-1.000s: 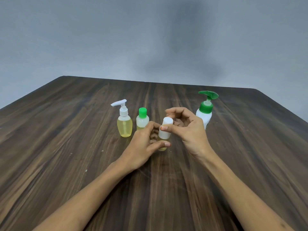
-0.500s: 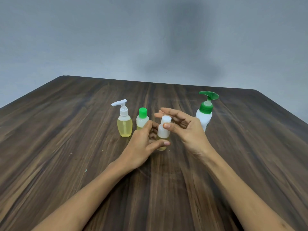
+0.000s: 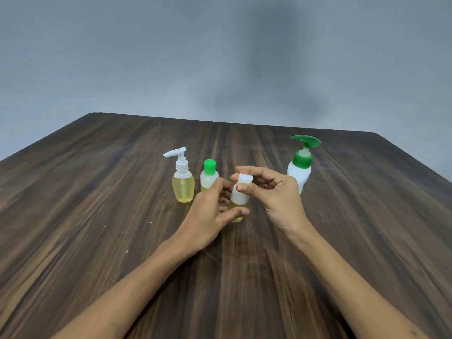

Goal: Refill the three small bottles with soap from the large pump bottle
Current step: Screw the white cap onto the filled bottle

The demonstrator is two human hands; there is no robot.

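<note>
Plastic bottles on a dark wood-grain table

The table (image 3: 97,216) shows streaked brown wood grain with a smooth, faintly sheened finish. Between the fingers of the left hand (image 3: 210,216) and right hand (image 3: 274,194), the small bottle (image 3: 238,199) looks like translucent plastic with a matt white cap (image 3: 244,178). Left of the fingers, the clear pump bottle (image 3: 183,184) is glossy plastic and the green-capped bottle (image 3: 209,176) cloudy plastic. Right of them, the large pump bottle (image 3: 299,172) is opaque white plastic under a glossy green pump. The wall (image 3: 122,57) is matt grey.

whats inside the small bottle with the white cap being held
Yellowish liquid shows in the bottom of the small translucent white-capped bottle; the left hand hides part of it, so its level is unclear.
</note>
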